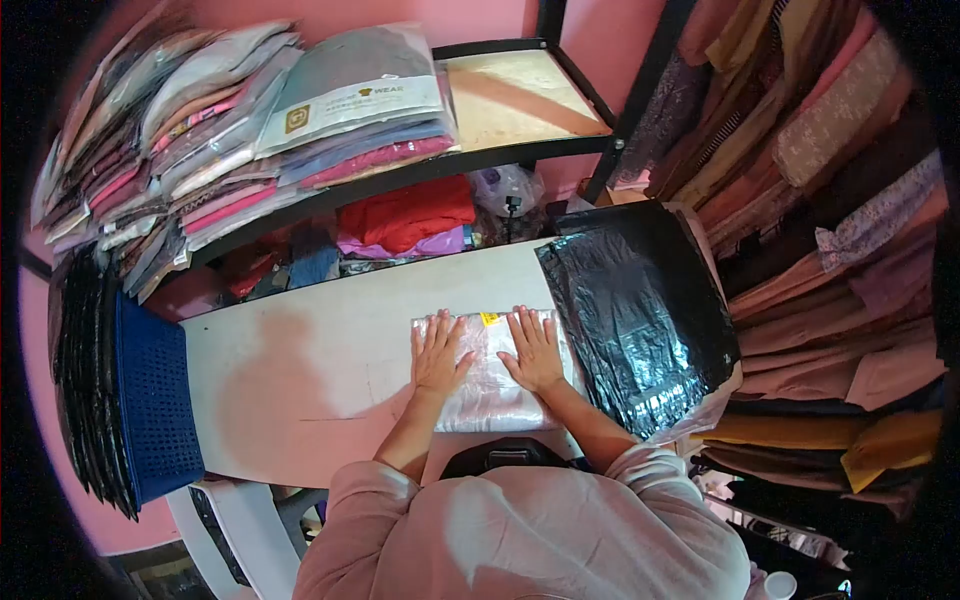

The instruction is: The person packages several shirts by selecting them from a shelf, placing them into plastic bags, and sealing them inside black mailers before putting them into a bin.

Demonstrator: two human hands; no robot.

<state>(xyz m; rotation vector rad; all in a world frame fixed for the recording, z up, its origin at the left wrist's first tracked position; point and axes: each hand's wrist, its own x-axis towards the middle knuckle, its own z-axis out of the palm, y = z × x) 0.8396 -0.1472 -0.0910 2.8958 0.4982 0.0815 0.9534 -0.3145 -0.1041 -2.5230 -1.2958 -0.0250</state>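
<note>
A flat package in clear, shiny plastic (482, 395) lies on the white table in front of me, with a small yellow label (489, 319) at its far edge. On its left part rests my left hand (437, 352), palm down with the fingers stretched out. My right hand (532, 349) lies flat on its right part in the same way. Neither hand grips anything. Just right of the package is a stack of black plastic bags (625, 320), close to my right hand.
Packed garments (230, 120) are piled on the shelf behind the table (300, 350). A blue basket (160, 400) stands at the left end, with black bags (90, 380) beside it. Clothes (830, 250) hang along the right. Red cloth (405, 215) lies under the shelf.
</note>
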